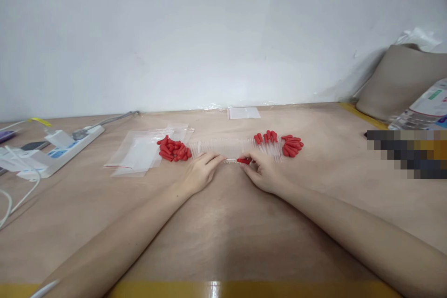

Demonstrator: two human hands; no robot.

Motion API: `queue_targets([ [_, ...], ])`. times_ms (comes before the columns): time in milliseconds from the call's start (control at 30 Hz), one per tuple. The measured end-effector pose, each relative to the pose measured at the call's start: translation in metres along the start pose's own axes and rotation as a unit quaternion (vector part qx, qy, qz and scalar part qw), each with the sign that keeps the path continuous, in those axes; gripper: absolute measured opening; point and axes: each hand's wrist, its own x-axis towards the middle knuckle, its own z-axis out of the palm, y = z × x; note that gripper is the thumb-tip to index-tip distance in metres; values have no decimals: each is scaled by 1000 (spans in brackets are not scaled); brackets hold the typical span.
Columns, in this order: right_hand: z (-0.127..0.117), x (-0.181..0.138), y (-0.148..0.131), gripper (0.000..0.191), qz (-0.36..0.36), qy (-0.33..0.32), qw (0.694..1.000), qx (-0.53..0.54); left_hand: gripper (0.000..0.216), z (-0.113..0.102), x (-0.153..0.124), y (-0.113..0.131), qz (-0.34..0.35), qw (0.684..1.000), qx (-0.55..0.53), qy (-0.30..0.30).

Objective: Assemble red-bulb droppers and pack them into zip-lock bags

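1. Red bulb [243, 161]: between the hands, pinched in the right grip [263, 170].
2. Clear tube [230, 161]: just left of it, near the left grip [202, 171]; whether pinched, one cannot tell.
3. Behind: more tubes [226, 145] on the bench [206, 242].

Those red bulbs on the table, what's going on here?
Someone's right hand holds a red bulb by one end of a clear tube; the left hand is by the other end, its grip unclear. Behind lies a row of clear tubes, several at the right wearing red tops. A pile of red bulbs sits left of the row, a smaller cluster right of it.
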Motion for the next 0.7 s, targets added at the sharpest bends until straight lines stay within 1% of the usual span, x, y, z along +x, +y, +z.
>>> queue_targets([
  [200,-1,0,-3,14,-4,-17,1000,16,29,-2,2,1,21,1000,-5,-12],
  [467,1,2,0,10,-16,-15,998,51,37,0,-3,0,50,998,-37,23],
  [567,1,1,0,11,-30,-7,997,64,39,-1,-3,1,62,997,-45,28],
  [700,1,0,1,10,-73,1,996,58,48,-2,-3,2,72,995,-59,23],
])
